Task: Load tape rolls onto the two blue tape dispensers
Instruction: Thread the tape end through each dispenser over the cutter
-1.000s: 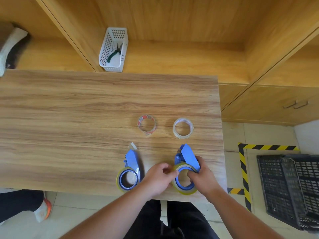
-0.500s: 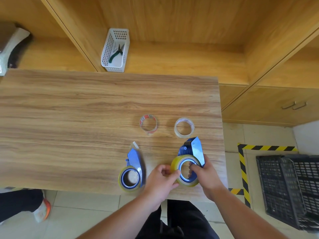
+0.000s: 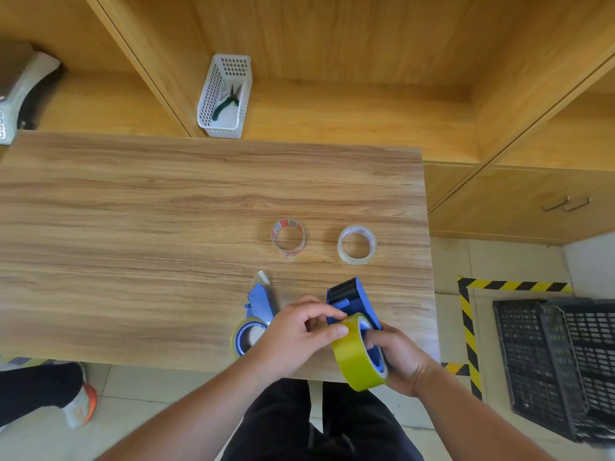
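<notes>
A blue tape dispenser [image 3: 351, 299] with a yellowish tape roll [image 3: 356, 361] on its hub is lifted and tilted above the table's near right corner. My right hand [image 3: 397, 356] holds it from the right, fingers inside the hub. My left hand [image 3: 296, 334] pinches the roll's top edge with thumb and fingers. A second blue dispenser [image 3: 258, 309] carrying a yellowish roll lies flat on the table to the left, a tape end sticking out at its tip. Two near-empty clear tape cores stand behind: one with a red label [image 3: 288, 237], one plain [image 3: 356, 245].
The wooden table [image 3: 149, 244] ends just right of the dispensers. A white basket [image 3: 224, 98] with pliers sits on the shelf behind. A black plastic crate [image 3: 559, 364] and yellow-black floor tape lie right. Another person's shoe [image 3: 81, 400] is at lower left.
The right dispenser with its roll has been raised off the table and tipped on edge, its cutter now pointing away. My left hand has shifted onto the roll's top edge.
</notes>
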A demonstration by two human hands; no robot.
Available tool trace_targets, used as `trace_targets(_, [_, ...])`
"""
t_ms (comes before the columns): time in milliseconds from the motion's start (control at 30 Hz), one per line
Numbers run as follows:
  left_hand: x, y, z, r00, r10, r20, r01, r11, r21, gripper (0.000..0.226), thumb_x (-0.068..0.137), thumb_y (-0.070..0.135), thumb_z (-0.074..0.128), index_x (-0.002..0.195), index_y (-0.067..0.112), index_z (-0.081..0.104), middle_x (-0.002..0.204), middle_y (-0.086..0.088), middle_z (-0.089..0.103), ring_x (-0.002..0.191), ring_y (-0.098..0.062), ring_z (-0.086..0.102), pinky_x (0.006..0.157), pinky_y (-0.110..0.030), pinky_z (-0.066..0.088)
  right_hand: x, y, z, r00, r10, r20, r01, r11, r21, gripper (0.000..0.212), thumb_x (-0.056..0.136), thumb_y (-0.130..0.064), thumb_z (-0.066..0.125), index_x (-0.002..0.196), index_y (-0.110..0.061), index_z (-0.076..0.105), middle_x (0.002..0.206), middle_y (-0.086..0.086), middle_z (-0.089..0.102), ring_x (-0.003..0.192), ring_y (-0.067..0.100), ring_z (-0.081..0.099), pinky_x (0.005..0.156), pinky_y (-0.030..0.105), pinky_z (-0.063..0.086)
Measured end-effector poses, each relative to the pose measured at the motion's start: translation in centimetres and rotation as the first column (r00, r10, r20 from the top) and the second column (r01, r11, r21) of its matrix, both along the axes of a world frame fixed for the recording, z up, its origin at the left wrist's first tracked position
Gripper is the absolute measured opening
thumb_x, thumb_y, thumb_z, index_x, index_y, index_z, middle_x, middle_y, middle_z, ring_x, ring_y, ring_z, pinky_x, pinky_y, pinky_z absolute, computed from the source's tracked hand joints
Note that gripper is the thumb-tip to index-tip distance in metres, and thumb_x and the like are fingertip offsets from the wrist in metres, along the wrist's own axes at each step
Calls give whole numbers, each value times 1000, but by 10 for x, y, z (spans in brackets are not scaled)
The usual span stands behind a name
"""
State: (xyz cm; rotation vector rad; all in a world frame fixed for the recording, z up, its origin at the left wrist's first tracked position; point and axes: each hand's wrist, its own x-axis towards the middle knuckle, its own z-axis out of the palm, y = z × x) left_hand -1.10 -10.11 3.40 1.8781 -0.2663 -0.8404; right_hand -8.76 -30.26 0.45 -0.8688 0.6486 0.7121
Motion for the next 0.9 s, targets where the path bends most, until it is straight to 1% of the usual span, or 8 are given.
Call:
trace_targets(100, [1, 0, 3, 998, -2, 57, 2, 1000, -1, 10, 89, 37, 78, 98, 36, 81, 90, 5, 65, 74, -15, 58, 71, -27, 48, -1, 2, 0, 999, 36, 4, -36, 999, 35, 49, 65, -4, 54, 113, 1, 65, 77, 13, 68, 67, 23, 66, 57, 32, 53])
trace_targets(200, [1, 1, 6, 991, -27, 135, 24, 1000, 20, 15, 89, 45, 71, 90, 33, 80, 83, 1, 64, 71, -18, 56, 70, -35, 48, -4, 4, -3, 998, 62, -9, -62, 996, 68, 48, 66, -3, 55, 112, 3, 65, 79, 16, 68, 69, 25, 67, 58, 32, 54])
trace_targets(300, [2, 6, 7, 971, -117, 210, 101, 991, 82, 10, 93, 36, 70, 91, 31, 78, 81, 5, 62, 72, -20, 57, 65, -29, 48, -5, 6, -5, 998, 64, -20, -62, 994, 93, 44, 67, -3, 55, 110, 3, 66, 80, 17, 68, 70, 26, 67, 60, 33, 54])
trace_targets(433, [8, 12, 8, 933, -248, 260, 205, 962, 179, 11, 96, 31, 68, 90, 27, 76, 87, 9, 63, 74, -14, 58, 63, -14, 39, -7, 5, -5, 991, 124, -43, -121, 990, 78, 45, 66, -5, 56, 109, 4, 68, 80, 17, 68, 70, 26, 67, 61, 32, 54])
trace_targets(600, [22, 9, 12, 864, -445, 235, 408, 893, 190, 12, 99, 27, 66, 98, 25, 77, 98, 13, 64, 86, -4, 59, 75, -23, 48, -12, 8, -7, 970, 222, -97, -216, 974, 74, 53, 72, -4, 57, 123, 10, 60, 89, 20, 66, 74, 28, 66, 65, 33, 54])
trace_targets(667, [28, 4, 13, 825, -516, 231, 478, 855, 201, 13, 99, 26, 64, 99, 23, 77, 98, 11, 65, 92, -3, 58, 82, -29, 51, -13, 9, -6, 962, 245, -120, -236, 968, 90, 47, 74, -5, 58, 119, 7, 63, 86, 18, 67, 72, 26, 66, 64, 32, 54])
trace_targets(767, [37, -5, 10, 793, -566, 225, 531, 823, 201, 13, 99, 26, 65, 96, 21, 77, 99, 9, 66, 94, -9, 61, 85, -37, 52, -14, 8, -3, 953, 257, -162, -239, 963, 125, 33, 77, -7, 60, 108, -1, 70, 83, 16, 68, 68, 25, 66, 60, 31, 53])
trace_targets(900, [43, -15, 8, 785, -576, 229, 545, 817, 186, 12, 98, 23, 68, 95, 20, 79, 99, 7, 69, 93, -11, 62, 84, -37, 51, -17, 4, -3, 935, 307, -178, -279, 946, 167, 31, 78, -16, 68, 106, -3, 71, 93, 17, 65, 74, 26, 64, 65, 34, 51])
